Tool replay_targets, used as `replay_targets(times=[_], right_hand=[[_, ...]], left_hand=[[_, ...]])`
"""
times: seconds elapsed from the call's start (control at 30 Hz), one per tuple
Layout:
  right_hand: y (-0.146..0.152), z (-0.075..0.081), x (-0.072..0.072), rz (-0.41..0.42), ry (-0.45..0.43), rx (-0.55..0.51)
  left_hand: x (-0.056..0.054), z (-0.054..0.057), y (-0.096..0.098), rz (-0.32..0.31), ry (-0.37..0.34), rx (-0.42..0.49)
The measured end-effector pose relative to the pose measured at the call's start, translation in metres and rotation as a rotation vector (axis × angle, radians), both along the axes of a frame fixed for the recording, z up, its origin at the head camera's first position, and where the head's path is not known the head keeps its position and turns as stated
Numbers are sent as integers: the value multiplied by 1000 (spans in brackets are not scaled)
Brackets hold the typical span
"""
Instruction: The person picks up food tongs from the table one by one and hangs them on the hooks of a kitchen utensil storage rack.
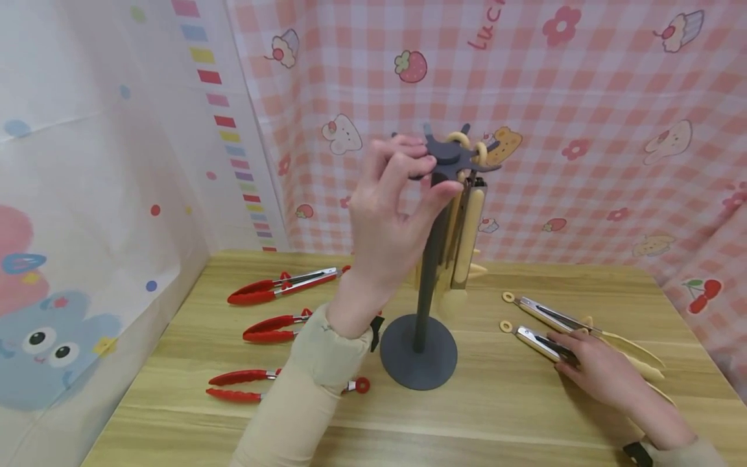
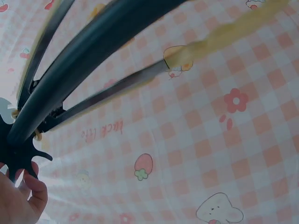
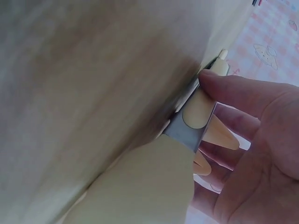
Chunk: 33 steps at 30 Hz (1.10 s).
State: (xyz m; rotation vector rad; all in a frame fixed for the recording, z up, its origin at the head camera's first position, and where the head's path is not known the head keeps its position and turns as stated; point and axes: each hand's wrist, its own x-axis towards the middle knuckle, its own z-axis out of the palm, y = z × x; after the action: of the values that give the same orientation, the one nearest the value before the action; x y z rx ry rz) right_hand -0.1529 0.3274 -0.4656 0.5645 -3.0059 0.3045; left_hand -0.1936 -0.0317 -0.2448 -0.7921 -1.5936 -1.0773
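A dark grey utensil stand (image 1: 428, 279) with a round base stands upright on the table. My left hand (image 1: 388, 194) holds its hooked top (image 1: 446, 154) between thumb and fingers; in the left wrist view the fingertips are at the hooks. Pale yellow tongs (image 1: 469, 233) hang by their rings on the stand's far right side, partly behind the pole. At the right, my right hand (image 1: 609, 373) grips the nearer of two yellow tongs (image 1: 537, 342) lying on the table. The right wrist view shows the thumb on one side of that tongs' handle (image 3: 198, 109), fingers on the other.
Three red tongs lie left of the stand: a far pair (image 1: 280, 288), a middle pair (image 1: 271, 329) and a near pair (image 1: 239, 383), the last two partly behind my left arm. Another yellow tongs (image 1: 554, 316) lies beyond my right hand. A checked cloth (image 1: 373, 84) hangs behind the table.
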Motion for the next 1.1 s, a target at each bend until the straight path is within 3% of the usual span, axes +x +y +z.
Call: replay_targets(times=[0.23, 0.33, 0.7, 1.1], right_hand=[[-2, 1, 3, -11, 17, -21], [-4, 3, 5, -24, 33, -21], [-15, 18, 7, 6, 211, -151], [-42, 44, 7, 7, 389, -342]], left_hand=[[-8, 3, -13, -191, 27, -34], [-10, 6, -20, -221, 6, -74], [-13, 8, -26, -294, -47, -131], [-15, 6, -13, -303, -27, -28]])
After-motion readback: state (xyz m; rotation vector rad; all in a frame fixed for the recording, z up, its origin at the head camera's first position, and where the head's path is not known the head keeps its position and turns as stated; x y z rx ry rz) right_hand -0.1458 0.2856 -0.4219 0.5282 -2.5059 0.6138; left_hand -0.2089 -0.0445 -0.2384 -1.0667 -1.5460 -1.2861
